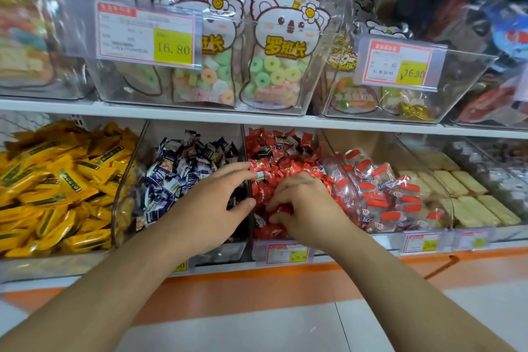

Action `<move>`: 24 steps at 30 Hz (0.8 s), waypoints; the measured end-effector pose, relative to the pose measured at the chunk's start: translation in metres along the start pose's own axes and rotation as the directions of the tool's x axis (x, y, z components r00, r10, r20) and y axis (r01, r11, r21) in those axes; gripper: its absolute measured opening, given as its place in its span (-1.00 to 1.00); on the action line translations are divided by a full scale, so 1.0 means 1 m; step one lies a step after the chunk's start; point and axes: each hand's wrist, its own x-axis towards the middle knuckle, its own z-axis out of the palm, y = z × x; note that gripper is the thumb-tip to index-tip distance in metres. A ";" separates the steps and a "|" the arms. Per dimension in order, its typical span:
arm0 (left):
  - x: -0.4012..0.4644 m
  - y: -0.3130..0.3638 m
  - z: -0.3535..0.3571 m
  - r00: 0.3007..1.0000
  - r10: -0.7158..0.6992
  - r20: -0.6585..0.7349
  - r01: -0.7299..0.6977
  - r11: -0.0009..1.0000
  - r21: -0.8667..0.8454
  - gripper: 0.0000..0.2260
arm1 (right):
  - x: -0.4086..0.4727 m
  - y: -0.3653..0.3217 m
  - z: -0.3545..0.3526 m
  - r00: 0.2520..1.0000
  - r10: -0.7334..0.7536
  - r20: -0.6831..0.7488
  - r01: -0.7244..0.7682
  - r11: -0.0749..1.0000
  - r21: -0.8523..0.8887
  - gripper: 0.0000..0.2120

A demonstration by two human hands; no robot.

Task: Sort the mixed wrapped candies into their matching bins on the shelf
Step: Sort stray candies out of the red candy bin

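On the lower shelf, a clear bin holds red wrapped candies (281, 148) with a few dark blue-and-white ones mixed in. The bin to its left is filled with dark blue-and-white candies (183, 168). My left hand (211, 206) reaches across the divider between these two bins. Its fingers are stretched out, and the tips touch a blue-and-white candy (260, 176) lying among the red ones, with the thumb held apart below. My right hand (303, 206) is dug into the front of the red pile, fingers curled around red candies (281, 210).
A bin of yellow wrapped bars (57, 186) sits at far left. Right of the red bin are clear-wrapped candies with red stripes (380, 194), then beige wafer packs (463, 188). The upper shelf holds clear bins of koala-print bags (285, 46) and price tags (145, 34). An orange shelf edge (257, 280) runs below.
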 end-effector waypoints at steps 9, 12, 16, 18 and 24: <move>-0.001 0.002 -0.001 0.999 -0.032 0.026 0.033 0.999 -0.027 -0.56 | 0.000 -0.020 0.003 0.999 0.023 0.048 -0.024 1.000 0.013 -0.70; 0.000 0.002 -0.002 0.999 -0.028 0.026 0.029 0.999 -0.027 -0.57 | 0.000 -0.023 0.007 0.999 0.040 0.029 -0.039 0.999 -0.014 -0.75; 0.001 0.000 -0.005 1.000 -0.014 0.024 0.015 0.999 -0.030 -0.60 | 0.001 -0.020 0.005 0.994 0.105 0.019 -0.106 0.990 0.096 -0.87; 0.001 -0.001 -0.006 1.000 -0.002 -0.007 0.002 0.999 -0.035 -0.63 | 0.002 -0.017 0.002 0.992 0.128 -0.015 -0.123 0.974 0.191 -0.90; 0.003 0.002 -0.011 0.985 0.037 -0.171 -0.049 0.997 -0.066 -0.68 | 0.003 -0.021 -0.023 0.948 0.313 -0.052 -0.217 0.760 0.613 -0.92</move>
